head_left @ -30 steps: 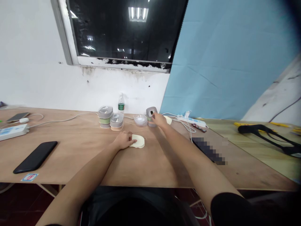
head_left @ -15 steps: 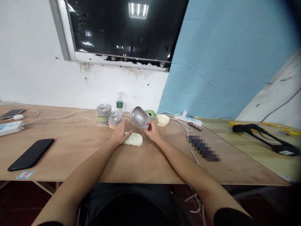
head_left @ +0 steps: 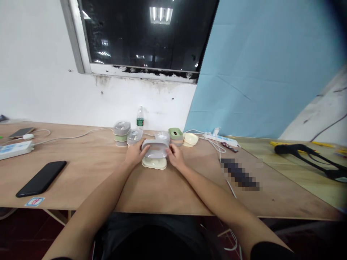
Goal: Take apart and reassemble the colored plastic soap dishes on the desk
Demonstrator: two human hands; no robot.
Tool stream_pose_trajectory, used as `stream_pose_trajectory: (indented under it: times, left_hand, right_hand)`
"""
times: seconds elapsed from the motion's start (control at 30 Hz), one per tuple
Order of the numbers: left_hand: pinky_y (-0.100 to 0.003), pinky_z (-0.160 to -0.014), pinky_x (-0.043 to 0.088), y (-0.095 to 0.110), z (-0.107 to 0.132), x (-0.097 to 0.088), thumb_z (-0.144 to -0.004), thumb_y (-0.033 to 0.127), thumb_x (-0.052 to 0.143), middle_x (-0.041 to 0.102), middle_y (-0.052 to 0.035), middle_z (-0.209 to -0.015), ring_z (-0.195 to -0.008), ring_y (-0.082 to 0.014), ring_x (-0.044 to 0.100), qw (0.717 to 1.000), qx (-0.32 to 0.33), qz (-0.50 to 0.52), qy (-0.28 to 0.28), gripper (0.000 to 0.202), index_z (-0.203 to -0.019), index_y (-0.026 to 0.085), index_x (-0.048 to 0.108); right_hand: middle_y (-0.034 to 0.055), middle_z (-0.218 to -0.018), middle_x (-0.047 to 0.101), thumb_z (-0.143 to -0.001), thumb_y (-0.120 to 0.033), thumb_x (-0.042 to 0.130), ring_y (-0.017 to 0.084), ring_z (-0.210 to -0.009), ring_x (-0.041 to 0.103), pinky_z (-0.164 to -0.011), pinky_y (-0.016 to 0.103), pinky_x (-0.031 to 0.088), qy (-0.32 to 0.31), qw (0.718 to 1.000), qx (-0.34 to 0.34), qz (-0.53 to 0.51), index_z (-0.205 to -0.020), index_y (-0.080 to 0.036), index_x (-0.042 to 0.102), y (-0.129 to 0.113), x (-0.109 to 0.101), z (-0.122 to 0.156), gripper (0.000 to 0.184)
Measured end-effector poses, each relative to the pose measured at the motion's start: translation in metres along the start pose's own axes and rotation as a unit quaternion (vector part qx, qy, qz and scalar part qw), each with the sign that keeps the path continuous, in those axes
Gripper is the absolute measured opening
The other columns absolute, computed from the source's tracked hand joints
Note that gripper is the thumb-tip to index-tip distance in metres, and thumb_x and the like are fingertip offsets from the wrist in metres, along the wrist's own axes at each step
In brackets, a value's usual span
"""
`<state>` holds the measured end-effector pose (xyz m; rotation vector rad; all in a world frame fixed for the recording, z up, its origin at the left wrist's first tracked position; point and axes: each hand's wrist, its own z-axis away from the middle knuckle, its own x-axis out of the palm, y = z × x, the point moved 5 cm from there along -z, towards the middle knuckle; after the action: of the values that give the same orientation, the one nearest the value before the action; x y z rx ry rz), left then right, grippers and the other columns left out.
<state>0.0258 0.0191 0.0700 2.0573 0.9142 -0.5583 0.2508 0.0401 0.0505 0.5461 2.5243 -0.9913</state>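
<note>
Roughly mid-table, under a dark window [head_left: 141, 36], a person reaches both forearms across a long plywood table [head_left: 89, 184]. Stacked plastic tubs [head_left: 121, 133], a water bottle [head_left: 140, 117] and a small cream bowl [head_left: 189, 139] stand along the back; a phone [head_left: 41, 178] lies far left. A grey plastic tub [head_left: 155, 148] sits between the left hand [head_left: 134, 153] and the right hand [head_left: 176, 157], directly over a cream lid [head_left: 154, 164]. The fingers [head_left: 139, 145] of both hands lie spread against its ends, not pinching. Risk: smooth plastic held only by side pressure could slip, and a crooked seat on the lid could tip it toward the tubs just behind.
</note>
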Motion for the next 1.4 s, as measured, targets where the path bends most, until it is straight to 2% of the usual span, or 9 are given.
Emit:
stream_pose_trajectory:
  times: [0.1,0.33,0.53,0.73,0.93,1.07,1.17,1.27,1.4]
  left_hand:
    - [-0.035,-0.086,0.047,-0.003,-0.001,0.001,-0.090,0.059,0.040,0.068,-0.0090,-0.113,-0.100,-0.0266,0.063,0.999,-0.020,-0.010,-0.046,0.056,-0.130,0.023,0.054]
    - [-0.033,-0.070,0.048,-0.034,-0.002,0.039,-0.088,0.057,0.038,0.071,-0.0098,-0.084,-0.079,-0.0253,0.065,0.964,-0.108,-0.022,-0.244,0.053,-0.087,0.016,0.071]
    - [-0.031,-0.082,0.048,-0.030,0.000,0.049,-0.086,0.042,0.044,0.072,-0.0038,-0.102,-0.092,-0.0232,0.064,0.957,-0.069,0.073,-0.271,0.039,-0.102,0.020,0.071]
    - [-0.033,-0.086,0.048,-0.024,0.003,0.052,-0.083,0.036,0.046,0.071,-0.0051,-0.105,-0.095,-0.0235,0.063,0.953,-0.014,0.096,-0.288,0.038,-0.109,0.018,0.068]
    - [-0.033,-0.093,0.046,-0.030,0.003,0.061,-0.082,0.030,0.048,0.066,-0.0075,-0.118,-0.105,-0.0239,0.061,0.964,0.009,0.062,-0.260,0.039,-0.116,0.017,0.065]
    - [-0.033,-0.093,0.046,-0.031,0.004,0.061,-0.086,0.032,0.045,0.067,-0.0072,-0.117,-0.104,-0.0229,0.062,0.969,-0.002,0.055,-0.242,0.038,-0.115,0.018,0.064]
    - [-0.035,-0.093,0.045,-0.026,0.005,0.055,-0.089,0.042,0.042,0.065,-0.0098,-0.119,-0.106,-0.0243,0.061,0.975,-0.015,0.034,-0.219,0.042,-0.116,0.018,0.063]
    - [-0.034,-0.088,0.046,-0.019,0.007,0.049,-0.091,0.048,0.038,0.066,-0.0098,-0.116,-0.103,-0.0250,0.062,0.977,-0.031,0.017,-0.211,0.044,-0.112,0.020,0.065]
    - [-0.034,-0.087,0.046,-0.014,0.007,0.044,-0.091,0.053,0.038,0.067,-0.0107,-0.115,-0.103,-0.0255,0.061,0.977,-0.039,0.008,-0.211,0.048,-0.113,0.019,0.064]
  right_hand:
    - [0.0000,-0.064,0.052,-0.088,-0.050,0.043,0.014,-0.061,0.046,-0.056,0.025,0.032,-0.019,0.998,0.037,0.055,-0.074,-0.018,0.052,0.003,0.005,-0.004,0.036]
    - [0.0011,-0.057,0.054,-0.085,-0.036,0.041,0.012,-0.056,0.046,-0.052,0.024,0.025,-0.250,0.946,0.156,0.137,-0.055,-0.017,0.050,0.025,0.023,0.000,0.037]
    - [-0.0037,-0.051,0.041,-0.079,-0.033,0.044,0.009,-0.052,0.038,-0.050,0.024,0.021,-0.283,0.939,0.152,0.123,-0.053,-0.017,0.046,0.033,0.024,-0.001,0.031]
    - [-0.0058,-0.051,0.035,-0.079,-0.040,0.047,0.008,-0.051,0.034,-0.050,0.023,0.020,-0.309,0.936,0.133,0.099,-0.054,-0.018,0.042,0.039,0.025,0.004,0.034]
    - [-0.0056,-0.054,0.044,-0.071,-0.050,0.064,0.009,-0.053,0.039,-0.050,0.022,0.024,-0.264,0.951,0.120,0.107,-0.059,-0.018,0.048,0.034,0.021,-0.010,0.038]
    - [0.0002,-0.069,0.060,-0.082,-0.044,0.057,0.015,-0.065,0.052,-0.058,0.023,0.033,-0.123,0.974,0.099,0.163,-0.095,-0.019,0.062,0.036,0.015,-0.050,0.029]
    - [0.0056,-0.087,0.067,-0.083,-0.035,0.057,0.020,-0.079,0.058,-0.068,0.026,0.038,-0.102,0.967,0.100,0.210,-0.119,-0.021,0.056,0.045,0.019,-0.074,0.039]
    - [0.0102,-0.100,0.067,-0.082,-0.029,0.058,0.023,-0.088,0.059,-0.073,0.028,0.039,-0.130,0.955,0.116,0.242,-0.112,-0.019,0.061,0.059,0.026,-0.087,0.032]
    - [0.0070,-0.087,0.067,-0.081,-0.022,0.058,0.020,-0.081,0.058,-0.070,0.027,0.037,-0.125,0.954,0.125,0.244,-0.097,-0.019,0.062,0.065,0.027,-0.092,0.017]
